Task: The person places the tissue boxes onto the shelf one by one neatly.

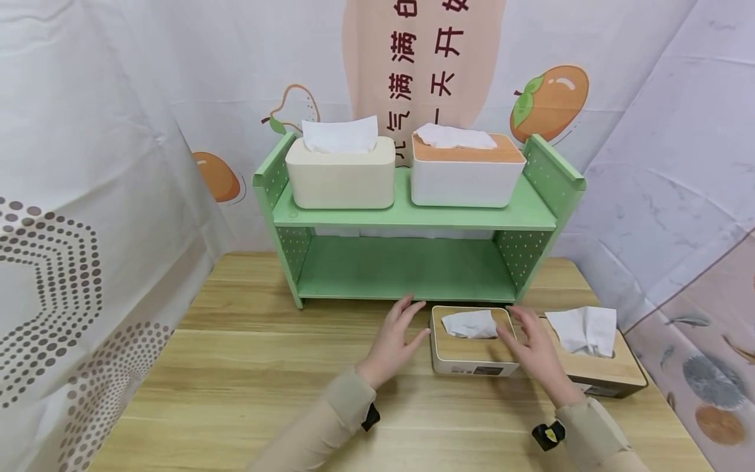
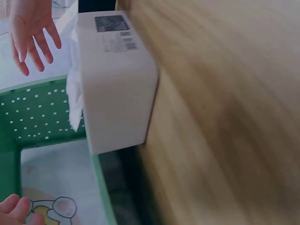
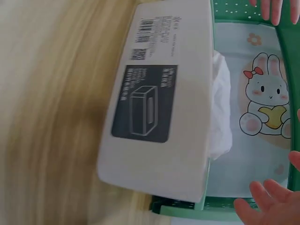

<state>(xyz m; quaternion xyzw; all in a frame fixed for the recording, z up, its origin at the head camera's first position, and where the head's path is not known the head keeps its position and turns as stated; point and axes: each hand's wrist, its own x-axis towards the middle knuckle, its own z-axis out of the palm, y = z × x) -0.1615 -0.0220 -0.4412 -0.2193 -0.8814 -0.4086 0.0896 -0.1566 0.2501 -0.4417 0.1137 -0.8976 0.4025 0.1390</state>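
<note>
A small tissue box [image 1: 463,349] with a light wood top, pale sides and a white tissue sticking out sits on the table in front of the shelf. My left hand [image 1: 392,344] is just left of it, fingers spread and holding nothing. On the other side, my right hand [image 1: 535,351] overlaps the box's right edge in the head view, fingers apart. The right wrist view shows the pale side of the box [image 3: 192,103] with a dark printed label. Seen from the left wrist, the right hand [image 2: 33,33] hovers near the box [image 2: 117,89].
A longer wood-topped tissue box [image 1: 601,372] stands at the right, close beside my right hand. Behind is a green two-tier shelf [image 1: 413,269]. Its upper tier carries a cream tissue box [image 1: 342,180] and a white wood-topped one [image 1: 463,180]. Curtains hang around the wooden table [image 1: 248,373].
</note>
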